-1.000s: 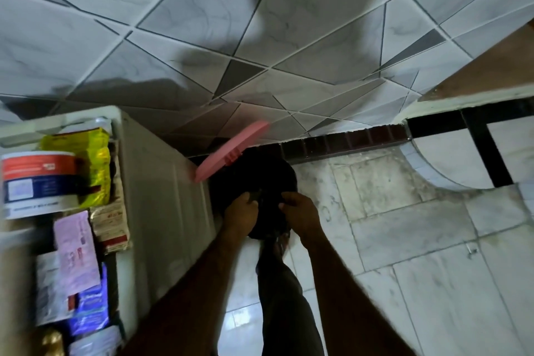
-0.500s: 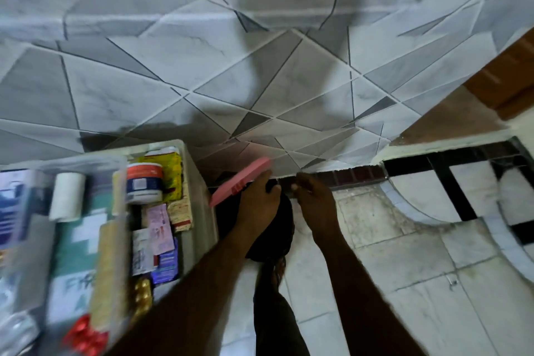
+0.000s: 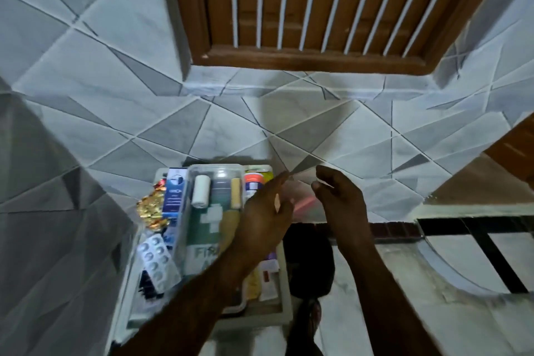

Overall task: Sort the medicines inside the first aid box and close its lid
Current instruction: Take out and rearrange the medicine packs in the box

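Over the open white first aid box (image 3: pixel 284 302), the left hand's (image 3: pixel 264 212) straight fingers press a clear plastic lid (image 3: pixel 302 188); the right hand's (image 3: pixel 339 201) curled fingers pinch it.

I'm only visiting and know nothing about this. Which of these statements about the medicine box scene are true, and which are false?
1. The first aid box stands open. True.
2. A silver blister pack lies at its left side. True.
3. The white bandage roll lies on the floor. False: it sits in the box's clear tray.
4. The right hand grips the blister pack. False: it is raised to the right of the box, well away from the pack.
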Demonstrator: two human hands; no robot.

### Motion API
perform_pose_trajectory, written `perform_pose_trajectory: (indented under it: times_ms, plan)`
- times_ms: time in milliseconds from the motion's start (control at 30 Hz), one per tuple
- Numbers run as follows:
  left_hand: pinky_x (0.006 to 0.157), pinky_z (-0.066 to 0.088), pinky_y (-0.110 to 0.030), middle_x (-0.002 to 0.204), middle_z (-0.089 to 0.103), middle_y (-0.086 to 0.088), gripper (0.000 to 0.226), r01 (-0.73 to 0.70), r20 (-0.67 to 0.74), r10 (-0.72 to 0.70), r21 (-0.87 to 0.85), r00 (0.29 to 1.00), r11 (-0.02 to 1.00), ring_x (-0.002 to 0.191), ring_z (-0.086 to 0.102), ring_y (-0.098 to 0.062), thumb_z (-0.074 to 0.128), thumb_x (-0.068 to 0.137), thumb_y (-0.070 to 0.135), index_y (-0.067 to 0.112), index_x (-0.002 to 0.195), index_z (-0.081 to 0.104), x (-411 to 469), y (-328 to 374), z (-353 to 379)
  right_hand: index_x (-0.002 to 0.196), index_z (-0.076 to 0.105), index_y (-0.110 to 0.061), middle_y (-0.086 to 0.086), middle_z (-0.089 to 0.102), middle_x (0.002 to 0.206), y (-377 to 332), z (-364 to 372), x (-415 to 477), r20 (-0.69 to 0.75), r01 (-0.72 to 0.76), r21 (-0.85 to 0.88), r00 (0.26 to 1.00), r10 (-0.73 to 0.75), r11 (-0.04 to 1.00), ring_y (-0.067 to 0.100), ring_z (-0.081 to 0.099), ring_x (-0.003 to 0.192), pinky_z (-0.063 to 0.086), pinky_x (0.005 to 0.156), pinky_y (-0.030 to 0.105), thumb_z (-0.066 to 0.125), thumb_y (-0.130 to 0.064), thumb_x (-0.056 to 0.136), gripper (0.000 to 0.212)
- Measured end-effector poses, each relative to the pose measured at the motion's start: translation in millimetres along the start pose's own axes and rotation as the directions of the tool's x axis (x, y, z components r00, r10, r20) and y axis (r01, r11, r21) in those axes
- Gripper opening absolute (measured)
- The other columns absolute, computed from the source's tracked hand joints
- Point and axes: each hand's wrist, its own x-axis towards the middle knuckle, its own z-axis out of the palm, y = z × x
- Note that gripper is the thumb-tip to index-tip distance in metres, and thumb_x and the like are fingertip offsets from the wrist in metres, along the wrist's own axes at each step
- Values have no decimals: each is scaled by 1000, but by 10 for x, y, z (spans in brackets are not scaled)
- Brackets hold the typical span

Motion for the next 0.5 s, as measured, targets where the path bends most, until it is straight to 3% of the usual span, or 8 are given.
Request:
perform_pose_trajectory:
  times_ms: [100,200,267,333,367,433,500]
  plan:
    - [105,46,-36,139,56,3,54,-19,-29,19,1,999,1000,122,56,-15,57,88,26,28,141,47,-199,-171,-454,128,61,-25,-11,63,127,-117,268,-230,34,34,7,999,-34,999,5,61,109,49,95,26,60,-17,93,35]
    - [99,44,-23,144,51,7,56,5,-51,-3,44,999,999,121,51,-6,58,91,16,31,143,43,-320,-337,-843,121,61,-28,-28,61,106,-216,484,-408,107,39,-2,994,-39,999,-13,61,89,47,75,10,58,-16,94,29]
    - [92,46,-22,141,52,7,58,43,-45,-41,44,998,998,117,51,-6,59,91,11,33,142,42,-384,-428,-1050,112,62,-33,-25,65,102,-260,601,-493,120,47,-44,992,-41,998,-7,65,91,56,81,23,60,-15,93,27]
    - [97,48,-28,139,55,2,59,81,-36,-79,38,996,996,120,54,-12,60,91,9,31,143,42,-426,-503,-1199,115,66,-29,-11,71,110,-284,704,-551,132,56,-97,990,-43,994,7,67,100,54,92,40,62,-14,91,28]
    - [98,48,-31,139,55,1,59,96,-30,-95,39,995,995,120,54,-13,60,91,9,30,143,42,-445,-531,-1241,118,66,-28,-6,71,112,-282,743,-576,147,56,-110,988,-39,992,11,67,100,54,93,41,62,-14,91,30]
    - [96,49,-31,138,55,3,57,103,-13,-103,59,995,993,115,52,-8,59,91,7,28,142,44,-470,-597,-1300,122,65,-26,-5,70,118,-278,817,-615,177,51,-120,984,-29,992,9,66,98,55,88,28,63,-14,91,34]
    - [93,50,-28,136,56,2,53,103,-7,-103,84,995,991,112,52,-8,60,90,7,25,139,48,-497,-690,-1321,125,64,-22,-7,66,119,-267,873,-636,209,50,-137,978,-20,989,5,63,99,46,81,10,64,-14,91,35]
